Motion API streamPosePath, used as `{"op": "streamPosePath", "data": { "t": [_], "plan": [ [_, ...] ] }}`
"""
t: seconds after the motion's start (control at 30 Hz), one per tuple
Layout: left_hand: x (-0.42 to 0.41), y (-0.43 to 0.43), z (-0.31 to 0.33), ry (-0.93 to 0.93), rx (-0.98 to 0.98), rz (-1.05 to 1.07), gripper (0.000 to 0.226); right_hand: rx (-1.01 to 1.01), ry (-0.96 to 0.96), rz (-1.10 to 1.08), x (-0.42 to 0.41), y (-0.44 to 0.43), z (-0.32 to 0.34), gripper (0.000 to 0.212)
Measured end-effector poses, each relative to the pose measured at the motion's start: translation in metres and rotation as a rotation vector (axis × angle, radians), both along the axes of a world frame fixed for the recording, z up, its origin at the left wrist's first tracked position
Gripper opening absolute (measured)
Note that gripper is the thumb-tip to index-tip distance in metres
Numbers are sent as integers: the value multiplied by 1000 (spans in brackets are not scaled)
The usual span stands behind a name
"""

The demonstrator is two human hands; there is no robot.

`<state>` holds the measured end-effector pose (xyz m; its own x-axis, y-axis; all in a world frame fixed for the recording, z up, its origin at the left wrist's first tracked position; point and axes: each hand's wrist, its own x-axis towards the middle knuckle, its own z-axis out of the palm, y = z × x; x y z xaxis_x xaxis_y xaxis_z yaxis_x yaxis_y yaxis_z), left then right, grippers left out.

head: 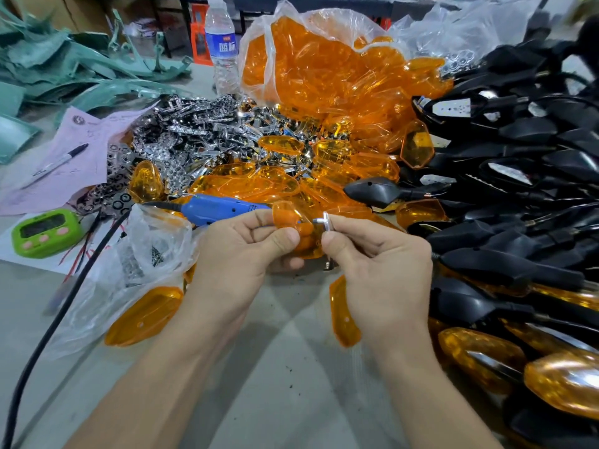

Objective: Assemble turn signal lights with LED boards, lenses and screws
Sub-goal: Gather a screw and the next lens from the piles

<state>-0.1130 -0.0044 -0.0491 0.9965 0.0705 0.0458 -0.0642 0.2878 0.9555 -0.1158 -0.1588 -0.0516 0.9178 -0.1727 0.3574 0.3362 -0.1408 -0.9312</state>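
My left hand [246, 254] grips an orange lens [291, 228] above the table's middle, thumb pressed on its face. My right hand [376, 264] pinches a small chrome reflector piece [325, 223] right at the lens's right edge. A heap of loose orange lenses [340, 102] spills from a clear bag behind the hands. Chrome reflector pieces [194, 134] lie piled to the left of it. Black signal housings [518, 176] with wires are stacked along the right side. A blue electric screwdriver [220, 207] lies just behind my left hand. A small clear bag with screws [152, 254] sits left of that hand.
A green timer [45, 233] and pink papers with a marker pen [58, 163] lie at the left. A water bottle [222, 43] stands at the back. Finished orange-lensed signals [518, 361] lie at lower right. The screwdriver's black cable [48, 332] runs off the lower left.
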Motion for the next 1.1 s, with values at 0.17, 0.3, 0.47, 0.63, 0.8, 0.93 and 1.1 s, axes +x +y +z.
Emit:
{"op": "streamPosePath", "data": {
  "t": [0.17, 0.3, 0.47, 0.63, 0.8, 0.93, 1.1],
  "plan": [
    [-1, 0, 1, 23, 69, 58, 18, -11, -8, 36, 1, 1, 0, 32],
    [-1, 1, 0, 17, 92, 80, 17, -35, -16, 44, 1, 1, -2, 33],
    [-3, 1, -2, -9, 159, 96, 18, -82, -15, 89, 0, 0, -2, 43],
    [-4, -1, -5, -100, 259, 77, 25, -144, 37, 24, 3, -2, -8, 27],
    [-6, -4, -7, -173, 298, 98, 30, -271, -7, -31, -3, 0, -3, 22],
    [-5, -6, -11, -192, 352, 124, 34, -289, 7, -62, -3, 5, -12, 22],
    [-2, -10, -7, -124, 245, 130, 35, -222, 49, -42, 2, 5, -11, 22]
  ]
}}
